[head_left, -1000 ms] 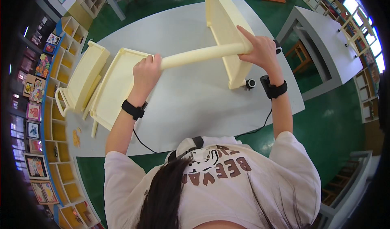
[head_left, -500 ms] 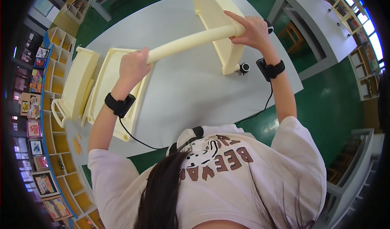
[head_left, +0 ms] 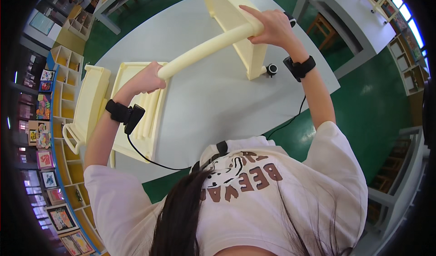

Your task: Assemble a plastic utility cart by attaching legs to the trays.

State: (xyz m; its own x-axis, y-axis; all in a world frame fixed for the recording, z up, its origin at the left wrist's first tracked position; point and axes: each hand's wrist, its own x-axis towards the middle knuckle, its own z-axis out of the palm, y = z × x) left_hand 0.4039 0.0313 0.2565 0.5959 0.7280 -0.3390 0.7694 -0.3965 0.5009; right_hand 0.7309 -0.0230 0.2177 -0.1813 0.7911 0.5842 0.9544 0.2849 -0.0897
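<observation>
A cream plastic tube [head_left: 206, 49] slants across the table from my left hand to a cream tray-like panel [head_left: 227, 6] standing on its edge. My left hand [head_left: 144, 79] is closed round the tube's near-left end. At the other end, my right hand [head_left: 277, 28] grips the tube where it meets the panel, with one digit stretched over the panel's edge. A black-and-white caster [head_left: 271, 69] sticks out of the panel's lower corner. Another caster [head_left: 291, 20] is partly hidden behind my right hand.
On the left of the grey table [head_left: 200, 115] lies a cream tray [head_left: 160, 131] with several cream tubes [head_left: 147, 115] in it. Beside it is another cream tray [head_left: 91, 94] with a curved handle [head_left: 70, 135]. Shelves [head_left: 68, 106] line the left; a cable [head_left: 290, 119] trails from my right wrist.
The tube and panel have shifted slightly left in view. My left hand has turned at the tube's end and its wrist has moved left, uncovering tubes in the tray.
</observation>
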